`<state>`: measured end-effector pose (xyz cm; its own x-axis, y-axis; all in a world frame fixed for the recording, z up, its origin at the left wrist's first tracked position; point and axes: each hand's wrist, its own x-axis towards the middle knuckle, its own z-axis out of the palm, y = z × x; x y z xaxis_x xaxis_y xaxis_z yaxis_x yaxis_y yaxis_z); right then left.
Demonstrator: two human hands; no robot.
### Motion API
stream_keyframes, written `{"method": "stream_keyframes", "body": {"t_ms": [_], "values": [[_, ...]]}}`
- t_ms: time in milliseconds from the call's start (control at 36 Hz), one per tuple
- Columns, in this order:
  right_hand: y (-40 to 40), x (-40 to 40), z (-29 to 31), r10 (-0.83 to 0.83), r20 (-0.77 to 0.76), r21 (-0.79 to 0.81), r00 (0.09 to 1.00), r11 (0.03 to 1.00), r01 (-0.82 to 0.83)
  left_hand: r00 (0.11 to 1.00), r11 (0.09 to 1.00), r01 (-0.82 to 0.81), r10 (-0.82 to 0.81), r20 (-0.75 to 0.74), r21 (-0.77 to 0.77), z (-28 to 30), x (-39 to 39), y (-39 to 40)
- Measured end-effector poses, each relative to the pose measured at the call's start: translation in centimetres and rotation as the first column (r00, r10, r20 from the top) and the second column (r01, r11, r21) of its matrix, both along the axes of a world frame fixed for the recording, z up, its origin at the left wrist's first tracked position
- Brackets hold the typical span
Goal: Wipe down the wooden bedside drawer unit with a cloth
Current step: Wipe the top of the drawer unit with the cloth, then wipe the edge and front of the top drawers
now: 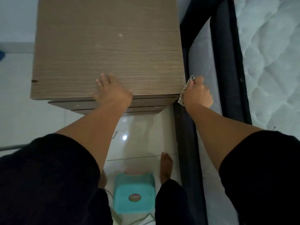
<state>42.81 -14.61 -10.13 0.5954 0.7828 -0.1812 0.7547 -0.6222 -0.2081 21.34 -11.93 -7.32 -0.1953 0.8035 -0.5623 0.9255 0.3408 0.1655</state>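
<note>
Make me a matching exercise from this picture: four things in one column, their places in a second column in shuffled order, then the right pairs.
Things:
1. left hand
2. cloth
3. turquoise stool
4. mattress

Places:
A. on the floor between the person's legs
B. flat on the drawer unit's top, near its front edge
C. at the far right of the view
D. gripped in the right hand at the unit's right side

Pairs: 1-B, 2-D, 3-A, 4-C

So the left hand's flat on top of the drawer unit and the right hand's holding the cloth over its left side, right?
Not quite. In the head view the right hand holds the cloth at the unit's right side, next to the bed. The left hand does lie flat on top.
</note>
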Motion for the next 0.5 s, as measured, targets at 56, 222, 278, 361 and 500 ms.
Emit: {"method": "stream_keyframes", "body": {"t_ms": [56, 222, 278, 361, 500], "values": [[-0.5, 1.3, -0.2, -0.133, -0.157, 0.026, 0.979, 0.99, 0.139, 1.0, 1.0, 0.018, -0.018, -0.007, 0.0, 0.1, 0.8, 0.3], [1.4, 3.1, -0.5, -0.327, -0.58, 0.045, 0.746, 0.902, 0.43, 0.983, 0.984, 0.16, -0.166, 0.073, 0.075, -0.2, 3.4, 1.8], [2.4, 3.4, -0.3, -0.304, -0.671, 0.048, 0.676, 0.893, 0.448, 0.968, 0.972, 0.215, -0.224, 0.115, 0.091, -0.3, 4.3, 2.4], [4.0, 3.9, 0.0, -0.275, -0.76, -0.008, 0.588, 0.91, 0.415, 0.935, 0.95, 0.291, -0.308, 0.174, 0.115, -0.3, 6.0, 3.4], [6.3, 4.7, -0.7, -0.249, -0.813, -0.059, 0.527, 0.935, 0.35, 0.89, 0.902, 0.412, -0.428, 0.159, 0.126, -0.5, 8.5, 5.7]]}}
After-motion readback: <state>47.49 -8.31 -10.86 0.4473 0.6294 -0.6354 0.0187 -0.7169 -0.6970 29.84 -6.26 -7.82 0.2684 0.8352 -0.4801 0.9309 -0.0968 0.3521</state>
